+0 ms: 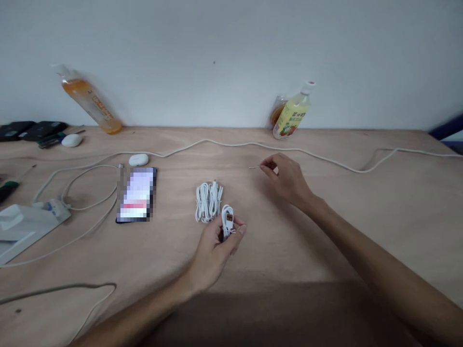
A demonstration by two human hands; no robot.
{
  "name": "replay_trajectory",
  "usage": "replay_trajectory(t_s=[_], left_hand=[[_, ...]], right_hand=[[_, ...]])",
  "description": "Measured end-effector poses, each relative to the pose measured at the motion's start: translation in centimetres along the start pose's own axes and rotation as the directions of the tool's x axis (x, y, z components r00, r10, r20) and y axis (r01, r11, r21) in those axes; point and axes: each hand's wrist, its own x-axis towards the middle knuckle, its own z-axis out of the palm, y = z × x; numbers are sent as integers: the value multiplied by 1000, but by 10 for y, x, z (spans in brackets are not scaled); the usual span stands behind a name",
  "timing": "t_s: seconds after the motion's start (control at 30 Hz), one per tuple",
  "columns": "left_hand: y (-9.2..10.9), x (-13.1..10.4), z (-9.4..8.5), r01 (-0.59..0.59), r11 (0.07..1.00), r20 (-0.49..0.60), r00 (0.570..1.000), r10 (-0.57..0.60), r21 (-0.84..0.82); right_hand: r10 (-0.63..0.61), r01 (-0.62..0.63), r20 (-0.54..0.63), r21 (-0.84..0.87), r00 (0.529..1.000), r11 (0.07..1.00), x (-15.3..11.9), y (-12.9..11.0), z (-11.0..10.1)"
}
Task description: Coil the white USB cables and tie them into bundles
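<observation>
My left hand (217,250) is closed around a small coiled white USB cable (227,219), its plug facing up between thumb and fingers. A thin tie appears to wrap the middle of this coil. Just behind it on the table lies a pile of bundled white cables (209,200). Farther right, my right hand (287,176) is low over the wood, thumb and forefinger pinched on a short white twist tie (252,167). The tie points left from the fingertips.
A phone (136,195) and a white earbud case (138,160) lie left. One long white cable (231,144) crosses the table. An orange drink bottle (88,103) and a yellow-labelled bottle (293,113) lean near the wall. A white box (29,229) sits at far left.
</observation>
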Motion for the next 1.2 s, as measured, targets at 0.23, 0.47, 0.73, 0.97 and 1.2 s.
replay_trajectory(t_s=[0.23, 0.47, 0.73, 0.97, 1.2], left_hand=[[-4, 1, -1, -6, 1000, 17, 1000, 6, -3], [-3, 0, -1, 3, 1000, 8, 1000, -3, 5], [-4, 0, 0, 10, 1000, 4, 1000, -10, 3], [-2, 0, -1, 0, 1000, 3, 1000, -1, 12], [-3, 0, -1, 0, 1000, 5, 1000, 0, 9]], right_hand=[[-54, 56, 74, -20, 996, 998, 26, 20, 13], [-72, 76, 129, -26, 989, 997, 34, 24, 16], [-82, 85, 176, -9, 981, 996, 40, 18, 8], [-68, 45, 267, 92, 961, 995, 40, 15, 3], [-51, 29, 249, 92, 967, 995, 40, 17, 7]])
